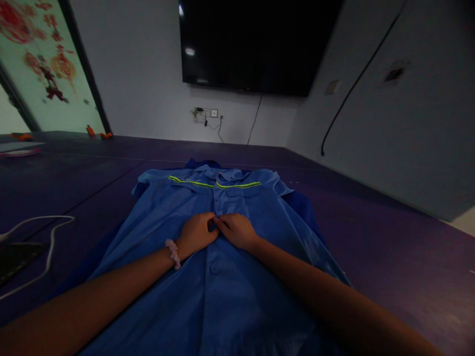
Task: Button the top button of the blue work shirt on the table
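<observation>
A blue short-sleeved work shirt (252, 287) lies spread flat, collar away from me, with yellow-green stripes across its chest. Down its middle runs the button placket, where one button (214, 268) shows below my hands. My left hand (198, 231) pinches the placket from the left, a scrunchie (173, 254) round its wrist. From the right, my right hand (236, 230) pinches the same spot, its fingertips meeting those of the left. Whatever button or hole lies between the fingers is hidden. Darker blue cloth (302, 207) sticks out from under the shirt.
The shirt rests on a broad purple surface (389, 237). At the left lie a white cable (52, 242) and a dark flat device (20, 259). Small orange objects (106, 135) stand near the glass door. A large black screen (256, 44) hangs on the far wall.
</observation>
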A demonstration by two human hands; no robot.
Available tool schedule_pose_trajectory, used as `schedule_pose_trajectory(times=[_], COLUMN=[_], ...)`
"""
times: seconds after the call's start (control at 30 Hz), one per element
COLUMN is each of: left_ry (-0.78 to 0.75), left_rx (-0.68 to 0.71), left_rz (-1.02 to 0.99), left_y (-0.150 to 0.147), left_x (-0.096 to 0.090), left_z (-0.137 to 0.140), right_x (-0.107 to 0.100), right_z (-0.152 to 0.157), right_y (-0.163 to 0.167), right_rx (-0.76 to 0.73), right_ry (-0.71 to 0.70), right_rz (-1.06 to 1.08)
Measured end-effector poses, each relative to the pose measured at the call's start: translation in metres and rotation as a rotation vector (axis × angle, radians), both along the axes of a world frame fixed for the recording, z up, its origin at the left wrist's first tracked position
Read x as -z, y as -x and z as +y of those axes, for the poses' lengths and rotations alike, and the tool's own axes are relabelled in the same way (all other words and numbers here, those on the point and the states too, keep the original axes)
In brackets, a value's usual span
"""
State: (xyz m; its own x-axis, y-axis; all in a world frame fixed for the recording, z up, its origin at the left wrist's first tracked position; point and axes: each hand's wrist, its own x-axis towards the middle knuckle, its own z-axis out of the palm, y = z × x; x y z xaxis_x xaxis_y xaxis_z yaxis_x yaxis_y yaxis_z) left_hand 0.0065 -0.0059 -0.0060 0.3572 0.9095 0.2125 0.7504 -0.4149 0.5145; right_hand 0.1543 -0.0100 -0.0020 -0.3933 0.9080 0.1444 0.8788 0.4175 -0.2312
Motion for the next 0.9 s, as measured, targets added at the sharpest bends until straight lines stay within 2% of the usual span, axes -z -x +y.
schedule_pose_trajectory(times=[0.47,0.9], left_ry=[0.023,0.017], left_rx=[0.028,0.034], left_rz=[-0.118,-0.139], left_y=[0.0015,0.0021], left_x=[-0.0002,0.0049], left_z=[0.0019,0.0046], right_x=[-0.002,-0.0018], right_z=[-0.0002,-0.0005], right_y=[0.0003,-0.0002], right_rx=[0.004,-0.009], right_ry=[0.021,0.004], right_rz=[-0.008,-0.021])
